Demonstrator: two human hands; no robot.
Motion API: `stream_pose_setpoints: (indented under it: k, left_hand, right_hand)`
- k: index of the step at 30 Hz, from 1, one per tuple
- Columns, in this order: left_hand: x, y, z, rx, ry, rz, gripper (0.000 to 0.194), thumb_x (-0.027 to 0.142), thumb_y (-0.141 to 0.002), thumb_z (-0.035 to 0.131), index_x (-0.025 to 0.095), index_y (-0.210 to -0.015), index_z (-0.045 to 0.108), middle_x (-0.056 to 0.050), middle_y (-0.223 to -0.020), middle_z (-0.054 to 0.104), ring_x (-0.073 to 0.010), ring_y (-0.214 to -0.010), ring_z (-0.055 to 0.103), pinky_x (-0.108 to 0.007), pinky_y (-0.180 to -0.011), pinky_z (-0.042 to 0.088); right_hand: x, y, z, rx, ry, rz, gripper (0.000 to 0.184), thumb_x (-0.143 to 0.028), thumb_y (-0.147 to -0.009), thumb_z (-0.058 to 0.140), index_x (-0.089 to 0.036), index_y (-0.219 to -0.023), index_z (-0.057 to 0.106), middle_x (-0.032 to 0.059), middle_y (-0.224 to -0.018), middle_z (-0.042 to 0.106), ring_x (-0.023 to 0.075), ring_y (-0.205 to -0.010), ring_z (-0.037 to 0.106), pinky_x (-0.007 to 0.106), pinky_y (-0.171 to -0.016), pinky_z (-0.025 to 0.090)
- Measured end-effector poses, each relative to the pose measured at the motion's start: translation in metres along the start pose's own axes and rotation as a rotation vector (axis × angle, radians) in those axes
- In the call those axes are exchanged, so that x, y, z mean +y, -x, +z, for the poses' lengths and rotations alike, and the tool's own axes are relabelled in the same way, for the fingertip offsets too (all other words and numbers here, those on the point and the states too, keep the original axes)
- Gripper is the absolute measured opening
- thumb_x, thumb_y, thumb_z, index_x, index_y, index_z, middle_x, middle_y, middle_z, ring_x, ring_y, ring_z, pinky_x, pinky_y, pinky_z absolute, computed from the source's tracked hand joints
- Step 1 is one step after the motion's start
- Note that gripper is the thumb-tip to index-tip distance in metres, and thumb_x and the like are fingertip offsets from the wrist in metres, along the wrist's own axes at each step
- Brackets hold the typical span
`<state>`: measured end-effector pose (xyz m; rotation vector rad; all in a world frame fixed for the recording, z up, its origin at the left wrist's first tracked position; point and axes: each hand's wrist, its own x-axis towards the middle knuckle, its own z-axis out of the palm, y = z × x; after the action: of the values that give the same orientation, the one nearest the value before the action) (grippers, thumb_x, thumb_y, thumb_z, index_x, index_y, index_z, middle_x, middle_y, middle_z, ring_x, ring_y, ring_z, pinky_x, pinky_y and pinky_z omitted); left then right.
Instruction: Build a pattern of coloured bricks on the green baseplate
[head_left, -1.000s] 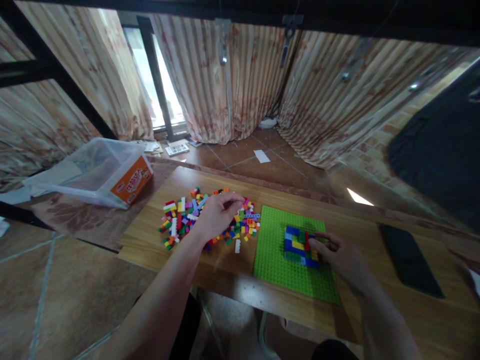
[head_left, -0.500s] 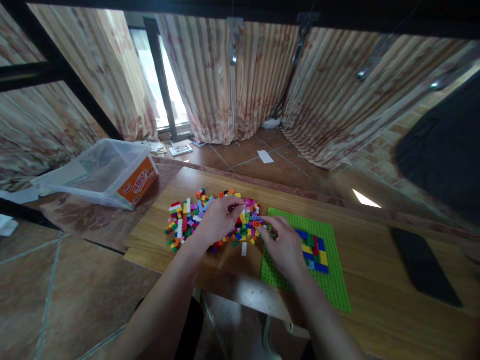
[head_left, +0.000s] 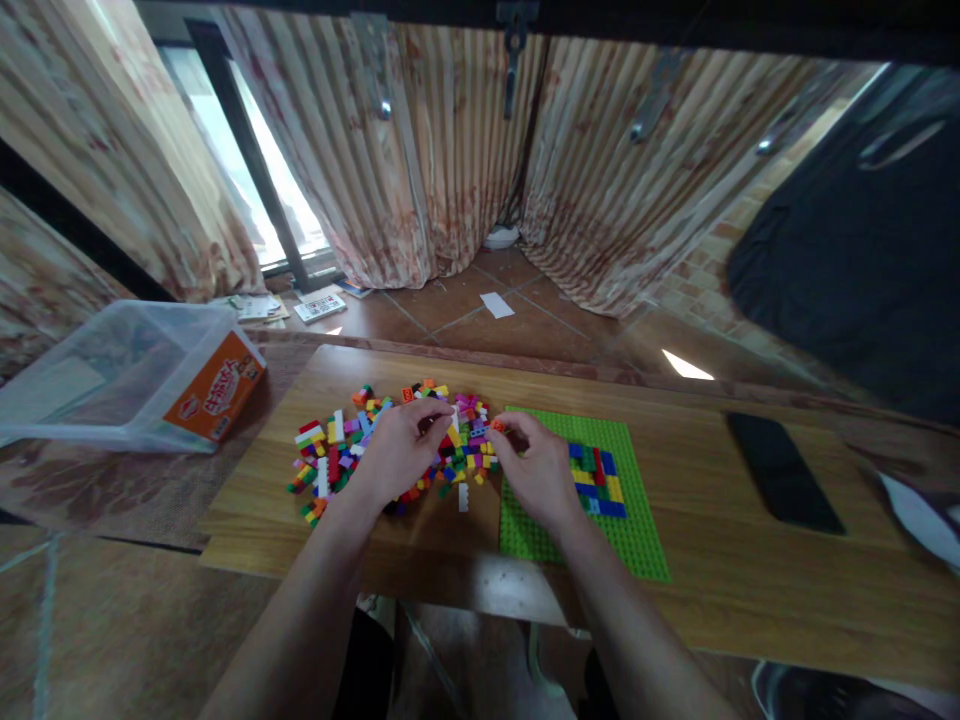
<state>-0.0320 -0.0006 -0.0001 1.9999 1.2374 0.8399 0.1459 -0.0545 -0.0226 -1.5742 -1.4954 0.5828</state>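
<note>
My left hand (head_left: 405, 450) is over the loose pile of building bricks (head_left: 334, 463), thumb and forefinger close together. A white brick (head_left: 454, 418) shows by its fingertips; whether they grip it is hard to see. My right hand (head_left: 538, 472) pinches a small orange brick (head_left: 496, 425) at the pile's right side, just above the left part of the green baseplate (head_left: 634, 545). Beside that brick lies a blue brick (head_left: 478, 433). On the baseplate, a flat pattern of blue, yellow, red and green bricks (head_left: 611, 510) is partly covered by my right hand.
A lone white brick (head_left: 463, 497) lies in front of the pile on the wooden table (head_left: 720, 560). To the right is a black phone-like slab (head_left: 784, 470). A clear plastic bin (head_left: 112, 432) with an orange label stands on the floor at left.
The view has shifted to the right. My right hand has closed on the orange brick and raised it slightly away from the blue one. My left hand has stayed over the pile.
</note>
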Motion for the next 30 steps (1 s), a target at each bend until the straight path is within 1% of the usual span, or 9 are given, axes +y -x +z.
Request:
stream_pose_setpoints:
  k: [3,5,9,12,15,18,22,25,30]
  left_hand:
    - [0.001,-0.001,0.002,-0.017,0.004,-0.005,0.022,0.027,-0.086,0.054,0.017,-0.092,0.072,-0.004,-0.086,0.075,-0.018,-0.074,0.068,-0.028,-0.07,0.051]
    - [0.002,-0.001,0.004,-0.033,-0.002,0.005,0.022,0.028,-0.087,0.053,0.017,-0.092,0.072,-0.004,-0.086,0.075,-0.0176,-0.074,0.068,-0.027,-0.07,0.051]
    - [0.003,-0.002,0.006,-0.038,-0.046,0.047,0.023,0.029,-0.088,0.052,0.017,-0.093,0.072,-0.004,-0.088,0.075,-0.0173,-0.073,0.068,-0.027,-0.07,0.05]
    - [0.004,-0.003,0.007,-0.037,-0.078,0.06,0.024,0.03,-0.088,0.052,0.018,-0.094,0.072,-0.005,-0.09,0.076,-0.0184,-0.076,0.069,-0.028,-0.072,0.051]
    - [0.004,-0.003,0.009,-0.033,-0.088,0.074,0.024,0.031,-0.088,0.053,0.018,-0.096,0.072,-0.005,-0.092,0.076,-0.0191,-0.08,0.069,-0.029,-0.076,0.052]
    - [0.004,-0.004,0.011,-0.029,-0.098,0.098,0.023,0.032,-0.088,0.054,0.02,-0.097,0.072,-0.004,-0.092,0.076,-0.0189,-0.079,0.069,-0.029,-0.076,0.053]
    - [0.005,-0.004,0.013,-0.031,-0.101,0.107,0.024,0.032,-0.088,0.054,0.02,-0.097,0.072,-0.003,-0.088,0.076,-0.0176,-0.073,0.068,-0.027,-0.069,0.052]
    - [0.008,-0.004,0.014,-0.029,-0.109,0.104,0.023,0.032,-0.087,0.054,0.019,-0.095,0.072,-0.003,-0.087,0.076,-0.0173,-0.074,0.068,-0.027,-0.07,0.051]
    - [0.011,-0.005,0.015,-0.027,-0.117,0.128,0.023,0.031,-0.087,0.053,0.019,-0.093,0.072,-0.004,-0.093,0.076,-0.0172,-0.076,0.068,-0.027,-0.071,0.051]
  right_hand:
    - [0.006,-0.001,-0.019,0.121,-0.18,0.066,0.022,-0.038,-0.082,0.06,-0.019,-0.09,0.067,0.004,-0.084,0.071,0.0171,-0.076,0.064,0.029,-0.073,0.05]
    - [0.015,0.0,-0.037,0.22,-0.213,0.115,0.026,-0.041,-0.08,0.061,-0.018,-0.092,0.069,0.005,-0.086,0.071,0.0177,-0.078,0.065,0.03,-0.073,0.051]
    - [0.037,0.004,-0.077,0.384,-0.156,0.258,0.037,-0.045,-0.082,0.057,-0.016,-0.1,0.071,0.0043,-0.074,0.068,0.0156,-0.064,0.061,0.028,-0.06,0.049]
    - [0.052,0.007,-0.102,0.425,-0.093,0.293,0.041,-0.048,-0.083,0.055,-0.014,-0.099,0.071,0.0029,-0.068,0.064,0.0134,-0.056,0.057,0.026,-0.053,0.046]
    - [0.062,0.01,-0.115,0.392,-0.098,0.336,0.04,-0.05,-0.082,0.055,-0.014,-0.095,0.068,0.0013,-0.065,0.061,0.0113,-0.051,0.053,0.024,-0.048,0.044]
    - [0.067,0.013,-0.121,0.327,-0.148,0.36,0.039,-0.052,-0.08,0.058,-0.015,-0.091,0.064,0.0005,-0.063,0.06,0.0104,-0.049,0.052,0.023,-0.046,0.044]
    - [0.068,0.02,-0.121,0.157,-0.26,0.36,0.043,-0.054,-0.074,0.065,-0.016,-0.094,0.063,0.0011,-0.064,0.064,0.0113,-0.051,0.056,0.024,-0.048,0.047]
    - [0.067,0.026,-0.121,0.028,-0.306,0.37,0.043,-0.053,-0.072,0.069,-0.017,-0.095,0.064,0.0013,-0.067,0.066,0.012,-0.054,0.058,0.026,-0.052,0.05]
    - [0.065,0.031,-0.12,-0.03,-0.296,0.381,0.041,-0.051,-0.072,0.07,-0.017,-0.094,0.068,-0.0003,-0.066,0.065,0.0104,-0.054,0.054,0.024,-0.052,0.047]
